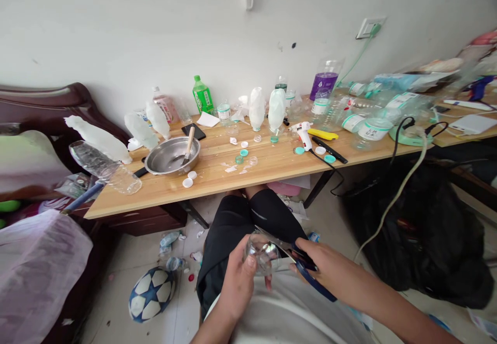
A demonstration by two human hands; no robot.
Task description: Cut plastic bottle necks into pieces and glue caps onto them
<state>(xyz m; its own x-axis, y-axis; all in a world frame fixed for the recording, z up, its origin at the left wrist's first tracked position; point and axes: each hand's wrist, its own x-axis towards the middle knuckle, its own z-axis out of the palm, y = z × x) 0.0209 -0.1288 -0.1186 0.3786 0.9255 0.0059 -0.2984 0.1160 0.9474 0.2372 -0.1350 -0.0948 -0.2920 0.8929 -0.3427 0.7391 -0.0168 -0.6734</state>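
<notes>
My left hand [238,277] has its fingers wrapped round a clear plastic piece [261,251], thumb on the near side, held over my lap just below the table [163,191] edge. My right hand [330,266] is closed through the dark handles of scissors [301,264], blades meeting the clear piece at its right side.

Risk one, as I read it: that plastic is thin and slick, so it could buckle or spin in the left grip when the blades bite, and the cut would wander. Risk two: my left fingertips sit very near the blades; a slip of the scissors could nick them. Risk three: any offcut drops straight onto my lap or the floor, where scraps and a football [151,292] already lie.

Further out, the table carries a steel bowl [171,156], loose caps [244,152] and a glue gun [304,134] whose cord hangs off the edge near my knee; a snag there could drag it down.
</notes>
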